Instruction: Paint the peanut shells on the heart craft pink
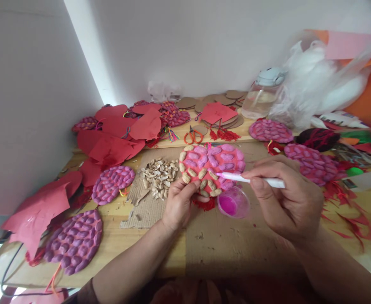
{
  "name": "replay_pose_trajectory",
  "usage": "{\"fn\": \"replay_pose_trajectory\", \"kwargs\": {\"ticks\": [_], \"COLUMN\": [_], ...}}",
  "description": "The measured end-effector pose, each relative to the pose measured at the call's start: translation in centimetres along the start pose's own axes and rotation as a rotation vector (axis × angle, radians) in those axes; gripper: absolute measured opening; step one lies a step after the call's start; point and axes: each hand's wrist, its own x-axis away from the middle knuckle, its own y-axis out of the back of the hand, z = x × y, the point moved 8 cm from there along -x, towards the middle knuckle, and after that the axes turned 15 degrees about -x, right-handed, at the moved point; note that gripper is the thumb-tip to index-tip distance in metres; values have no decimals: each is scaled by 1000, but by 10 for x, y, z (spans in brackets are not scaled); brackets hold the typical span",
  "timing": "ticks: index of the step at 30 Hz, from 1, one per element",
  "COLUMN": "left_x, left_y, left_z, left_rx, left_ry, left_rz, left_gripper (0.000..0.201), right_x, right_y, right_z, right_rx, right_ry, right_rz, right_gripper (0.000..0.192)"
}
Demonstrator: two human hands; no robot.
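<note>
My left hand (181, 202) grips the lower left edge of a red heart-shaped plaque (212, 169) covered with peanut shells. Shells on its right and upper middle are painted pinkish purple; those on the left and bottom are bare tan. In my right hand (283, 198) is a white paintbrush (264, 180), its pink tip touching a shell near the plaque's middle. Just below the plaque stands a clear plastic cup (241, 204) with magenta paint in it. A red tassel (206, 205) shows under the plaque's bottom edge.
Loose peanut shells (160, 175) lie on corrugated cardboard (135, 221) at left. Finished purple plaques (74, 240) and red paper pieces (118, 131) cover the left side. Orange-handled scissors (193, 136) lie behind. A lidded jar (261, 97) and plastic bags (325, 84) stand back right.
</note>
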Motion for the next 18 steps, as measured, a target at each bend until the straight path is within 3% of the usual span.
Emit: {"fn": "replay_pose_trajectory", "kwargs": {"ticks": [12,18], "left_x": [1,2], "left_y": [1,3], "left_z": [-1,0], "left_rx": [-40,-88], "left_ry": [-21,-35], "left_rz": [-5,-11], "left_gripper": [36,36], "right_x": [-1,0], "right_y": [-4,-6], "right_z": [6,7], "right_rx": [33,94], "right_ry": [58,80], "right_rz": [32,64], "right_gripper": [23,12]}}
